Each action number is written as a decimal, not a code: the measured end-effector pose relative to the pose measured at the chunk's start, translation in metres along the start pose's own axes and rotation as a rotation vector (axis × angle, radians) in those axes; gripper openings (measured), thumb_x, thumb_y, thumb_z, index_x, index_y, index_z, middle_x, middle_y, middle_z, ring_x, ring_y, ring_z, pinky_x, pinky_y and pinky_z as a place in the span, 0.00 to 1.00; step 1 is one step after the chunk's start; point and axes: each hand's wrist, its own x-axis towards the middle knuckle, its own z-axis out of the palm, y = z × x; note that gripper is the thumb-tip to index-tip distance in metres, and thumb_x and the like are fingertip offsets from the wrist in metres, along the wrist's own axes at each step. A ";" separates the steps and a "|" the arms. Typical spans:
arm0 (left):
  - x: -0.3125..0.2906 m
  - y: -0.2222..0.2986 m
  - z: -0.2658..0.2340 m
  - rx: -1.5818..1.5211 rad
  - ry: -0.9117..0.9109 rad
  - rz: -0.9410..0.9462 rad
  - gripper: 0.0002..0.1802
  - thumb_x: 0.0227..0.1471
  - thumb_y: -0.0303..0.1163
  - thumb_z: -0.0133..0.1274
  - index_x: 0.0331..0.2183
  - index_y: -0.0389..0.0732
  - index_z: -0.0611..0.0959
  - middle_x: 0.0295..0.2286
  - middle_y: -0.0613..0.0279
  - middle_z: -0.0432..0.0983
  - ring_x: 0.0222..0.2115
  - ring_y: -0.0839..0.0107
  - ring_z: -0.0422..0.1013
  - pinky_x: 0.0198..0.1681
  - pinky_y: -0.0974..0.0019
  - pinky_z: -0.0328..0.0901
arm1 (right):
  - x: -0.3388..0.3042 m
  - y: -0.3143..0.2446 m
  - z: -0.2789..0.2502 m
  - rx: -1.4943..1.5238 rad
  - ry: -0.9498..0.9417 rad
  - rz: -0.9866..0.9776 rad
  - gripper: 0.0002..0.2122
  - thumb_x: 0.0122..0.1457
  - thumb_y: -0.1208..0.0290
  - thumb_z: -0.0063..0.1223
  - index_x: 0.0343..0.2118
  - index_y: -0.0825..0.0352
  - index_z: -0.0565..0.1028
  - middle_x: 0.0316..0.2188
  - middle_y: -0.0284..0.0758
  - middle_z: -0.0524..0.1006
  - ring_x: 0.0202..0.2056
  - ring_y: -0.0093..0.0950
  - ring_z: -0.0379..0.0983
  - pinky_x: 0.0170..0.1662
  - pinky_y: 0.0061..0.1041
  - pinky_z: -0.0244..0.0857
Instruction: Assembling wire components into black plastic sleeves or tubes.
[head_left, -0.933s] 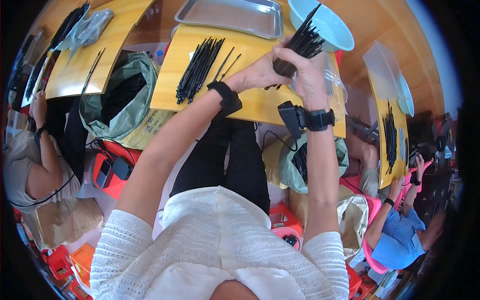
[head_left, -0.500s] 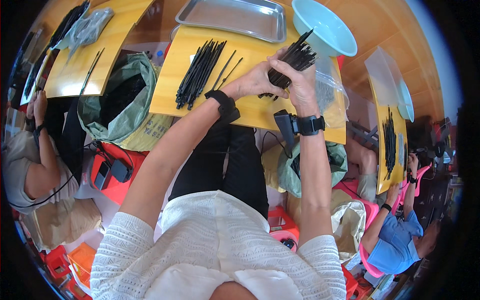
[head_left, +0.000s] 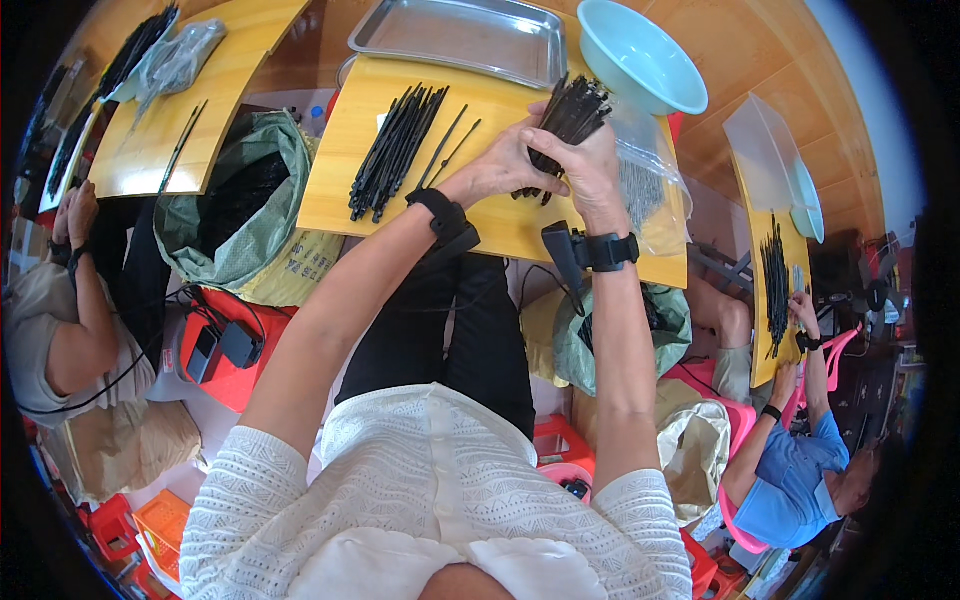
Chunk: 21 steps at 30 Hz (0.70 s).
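A thick bundle of thin black sticks (head_left: 572, 118) is clasped between my two hands above the table, leaning up and to the right. My left hand (head_left: 508, 165) is closed around its lower left side. My right hand (head_left: 592, 172) wraps it from the right, thumb across the front. What exactly the sticks are, I cannot make out. Left of my hands a pile of similar black sticks (head_left: 398, 150) lies on the yellow table (head_left: 330, 190). Two loose sticks (head_left: 445, 145) rest between that pile and my left wrist.
Behind my hands are a metal tray (head_left: 455, 70) and a light blue basin (head_left: 645, 60). A clear bag of thin grey pieces (head_left: 645, 190) lies by my right hand. Green sacks (head_left: 235, 240) stand beside the table. Co-workers sit left and right; one wears a blue shirt (head_left: 790, 490).
The bundle has tipped more upright and moved slightly left and down in my hands. On the right, a co-worker's hand has moved up onto their table.
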 end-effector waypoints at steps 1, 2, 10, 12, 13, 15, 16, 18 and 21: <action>-0.001 0.000 0.001 0.005 0.011 0.000 0.34 0.30 0.28 0.65 0.42 0.35 0.68 0.35 0.63 0.70 0.35 0.75 0.66 0.38 0.71 0.63 | 0.000 0.001 0.005 -0.031 0.036 0.000 0.15 0.40 0.76 0.61 0.33 0.70 0.72 0.28 0.33 0.74 0.31 0.21 0.70 0.36 0.20 0.64; -0.002 0.001 0.001 0.010 0.022 0.000 0.31 0.30 0.28 0.65 0.40 0.35 0.70 0.32 0.64 0.72 0.33 0.76 0.67 0.35 0.72 0.64 | 0.000 0.002 0.010 -0.062 0.071 0.000 0.13 0.40 0.76 0.61 0.31 0.70 0.73 0.27 0.32 0.74 0.31 0.20 0.69 0.34 0.20 0.64; 0.006 -0.007 0.007 0.126 0.278 0.059 0.26 0.27 0.30 0.62 0.34 0.31 0.74 0.25 0.57 0.73 0.29 0.71 0.69 0.35 0.68 0.64 | 0.007 -0.014 0.028 0.286 0.231 -0.027 0.07 0.38 0.83 0.56 0.23 0.68 0.72 0.22 0.30 0.72 0.25 0.21 0.68 0.32 0.20 0.62; 0.005 -0.005 0.009 0.133 0.331 0.146 0.25 0.27 0.31 0.62 0.32 0.30 0.75 0.23 0.57 0.74 0.28 0.71 0.70 0.34 0.67 0.64 | 0.004 -0.022 0.030 0.244 0.241 -0.042 0.08 0.38 0.84 0.55 0.23 0.67 0.71 0.21 0.30 0.72 0.26 0.21 0.68 0.33 0.19 0.62; 0.005 -0.006 0.010 0.116 0.327 0.158 0.27 0.27 0.30 0.62 0.34 0.29 0.74 0.24 0.56 0.74 0.29 0.71 0.70 0.35 0.68 0.64 | 0.004 -0.019 0.029 0.240 0.243 -0.041 0.08 0.38 0.84 0.55 0.23 0.67 0.71 0.21 0.30 0.72 0.26 0.21 0.68 0.33 0.19 0.62; 0.003 -0.010 0.009 0.100 0.327 0.173 0.28 0.27 0.30 0.62 0.35 0.28 0.74 0.25 0.56 0.74 0.29 0.71 0.70 0.35 0.68 0.64 | 0.006 -0.005 0.028 0.242 0.254 0.018 0.07 0.39 0.83 0.56 0.24 0.67 0.71 0.21 0.30 0.72 0.26 0.20 0.68 0.33 0.19 0.62; 0.001 -0.013 0.008 0.051 0.295 0.164 0.31 0.27 0.29 0.62 0.38 0.28 0.73 0.26 0.56 0.74 0.29 0.72 0.70 0.35 0.68 0.64 | 0.005 0.000 0.028 0.242 0.249 0.015 0.07 0.39 0.83 0.56 0.24 0.67 0.71 0.21 0.30 0.72 0.26 0.20 0.68 0.33 0.19 0.62; -0.006 -0.013 0.006 0.026 0.201 -0.007 0.39 0.26 0.28 0.63 0.46 0.30 0.68 0.31 0.56 0.73 0.32 0.74 0.68 0.38 0.70 0.63 | -0.001 0.007 0.030 0.297 0.289 -0.017 0.07 0.41 0.81 0.57 0.24 0.67 0.71 0.22 0.30 0.72 0.26 0.20 0.68 0.33 0.19 0.62; 0.000 -0.021 0.002 0.098 0.127 -0.093 0.41 0.27 0.25 0.62 0.48 0.32 0.65 0.35 0.57 0.72 0.34 0.73 0.68 0.39 0.71 0.63 | 0.000 0.008 0.029 0.283 0.246 -0.028 0.07 0.41 0.80 0.58 0.25 0.67 0.72 0.22 0.30 0.73 0.26 0.20 0.68 0.33 0.19 0.62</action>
